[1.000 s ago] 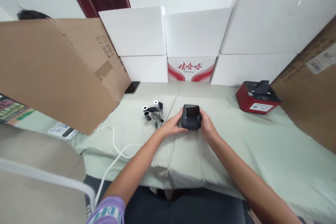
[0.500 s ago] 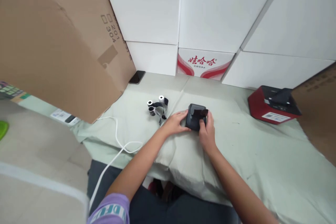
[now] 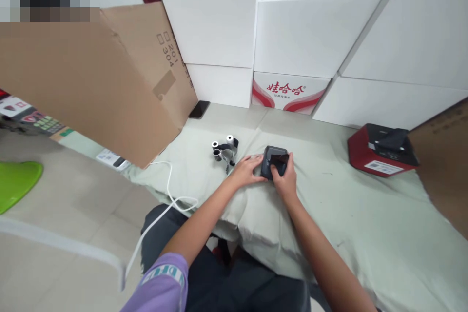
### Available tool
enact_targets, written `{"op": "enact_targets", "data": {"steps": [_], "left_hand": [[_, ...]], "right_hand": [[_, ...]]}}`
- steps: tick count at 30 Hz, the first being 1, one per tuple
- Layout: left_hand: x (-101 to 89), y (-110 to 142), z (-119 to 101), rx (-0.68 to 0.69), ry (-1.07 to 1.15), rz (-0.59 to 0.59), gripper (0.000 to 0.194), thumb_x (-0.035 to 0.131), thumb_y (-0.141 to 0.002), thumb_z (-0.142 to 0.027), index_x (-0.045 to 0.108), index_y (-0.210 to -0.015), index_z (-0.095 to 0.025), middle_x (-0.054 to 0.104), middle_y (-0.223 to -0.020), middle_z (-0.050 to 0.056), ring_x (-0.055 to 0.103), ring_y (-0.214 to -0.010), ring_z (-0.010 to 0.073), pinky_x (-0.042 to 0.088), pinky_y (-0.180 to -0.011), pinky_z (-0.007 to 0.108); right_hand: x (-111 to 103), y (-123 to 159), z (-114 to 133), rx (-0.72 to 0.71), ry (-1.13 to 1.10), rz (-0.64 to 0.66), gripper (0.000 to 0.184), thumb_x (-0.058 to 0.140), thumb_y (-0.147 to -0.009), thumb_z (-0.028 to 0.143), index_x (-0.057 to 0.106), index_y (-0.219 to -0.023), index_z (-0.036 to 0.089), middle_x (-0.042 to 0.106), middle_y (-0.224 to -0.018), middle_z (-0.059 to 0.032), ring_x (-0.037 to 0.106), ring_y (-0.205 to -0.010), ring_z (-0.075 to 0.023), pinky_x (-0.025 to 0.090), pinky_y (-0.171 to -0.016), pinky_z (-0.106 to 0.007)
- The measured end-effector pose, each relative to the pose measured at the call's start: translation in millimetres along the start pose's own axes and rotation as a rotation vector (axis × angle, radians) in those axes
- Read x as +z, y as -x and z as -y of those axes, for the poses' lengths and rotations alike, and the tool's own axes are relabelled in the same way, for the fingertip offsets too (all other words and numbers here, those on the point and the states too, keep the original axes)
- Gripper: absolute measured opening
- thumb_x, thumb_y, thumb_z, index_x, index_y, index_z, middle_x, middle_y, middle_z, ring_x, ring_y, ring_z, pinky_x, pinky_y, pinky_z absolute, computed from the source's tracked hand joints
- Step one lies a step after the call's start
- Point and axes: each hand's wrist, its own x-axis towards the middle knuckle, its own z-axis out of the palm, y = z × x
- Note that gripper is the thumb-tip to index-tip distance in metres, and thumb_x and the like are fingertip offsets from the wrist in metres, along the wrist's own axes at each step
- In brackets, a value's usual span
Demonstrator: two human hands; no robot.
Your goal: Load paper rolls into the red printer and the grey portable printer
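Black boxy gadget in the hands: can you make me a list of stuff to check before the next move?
1. Left hand is at the left side of the black boxy gadget: ok.
2. Right hand has the other side, with its thumb over the front: ok.
3. Gadget rests fully on the green cloth: cannot tell from this angle.
4. White rolls are well away from the left hand: not ok, they lie close by.
5. White cable is apart from the gadget: ok, it lies off to the left.
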Motion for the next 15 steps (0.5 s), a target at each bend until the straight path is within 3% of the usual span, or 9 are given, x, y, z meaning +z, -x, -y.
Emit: {"op": "enact_targets", "data": {"steps": [6,15], "left_hand": [[-6.0,-2.1,-10.4,-0.068,-0.035,0.060,0.092,0.083,-0.074,-0.055,0.049,-0.151,-0.019,0.055,-0.151,0.015,0.044,-0.148,0.0308,0.021,-0.130,0.052],[-3.1,-6.0,-12.4,-0.063,-0.089,0.032,0.089,0.087,-0.071,-0.047,0.053,-0.147,-0.016,0.058,-0.148,0.017,0.048,-0.145,0.0311,0.017,-0.130,0.053]], "right_hand": [[-3.8,-4.4,-0.8,0.048,-0.067,-0.017,0.092,0.062,-0.080,0.054,0.037,-0.155,0.007,0.048,-0.155,-0.0247,0.047,-0.144,-0.0376,0.036,-0.119,-0.057],[-5.5,-6.7,1.0,0.051,-0.083,-0.029,0.086,0.061,-0.080,0.056,0.046,-0.149,0.007,0.053,-0.151,-0.0250,0.050,-0.141,-0.0385,0.037,-0.117,-0.057]]}}
